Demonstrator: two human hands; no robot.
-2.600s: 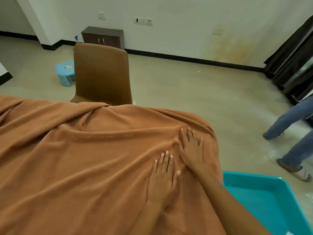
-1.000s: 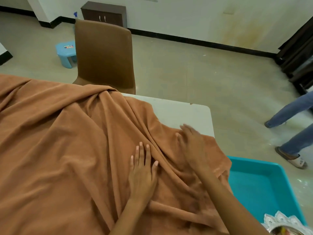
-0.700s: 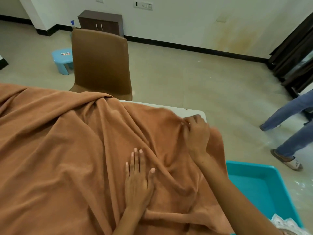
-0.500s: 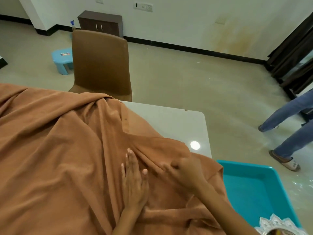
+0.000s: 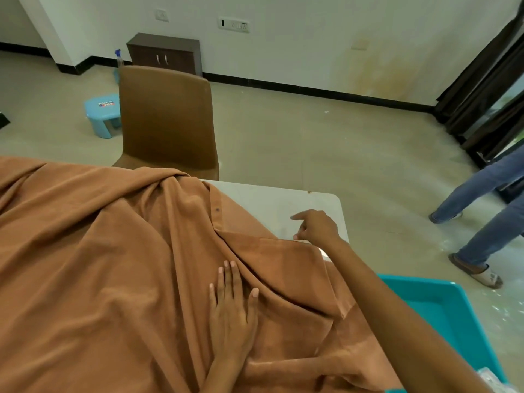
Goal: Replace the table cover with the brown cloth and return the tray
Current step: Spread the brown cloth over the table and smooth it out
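Observation:
The brown cloth [image 5: 107,265] lies rumpled over most of the white table [image 5: 286,205], whose far right corner is bare. My left hand [image 5: 232,310] rests flat on the cloth, fingers apart, near its right side. My right hand [image 5: 314,226] is over the bare corner, thumb and fingers pinched on the cloth's folded-back edge, index finger pointing left. The teal tray [image 5: 442,304] sits low at the right, beside the table; my right forearm crosses in front of it.
A brown chair [image 5: 167,120] stands at the table's far side. Behind it are a blue stool [image 5: 102,113] and a dark cabinet [image 5: 164,53]. Another person's legs [image 5: 482,219] stand on the floor at right, near dark curtains [image 5: 482,80]. Something white [image 5: 492,380] shows at the tray's near end.
My right hand has moved away from me onto the bare corner, taking the cloth's edge with it. My left hand stays flat on the cloth. The corner was covered 2.6 s ago.

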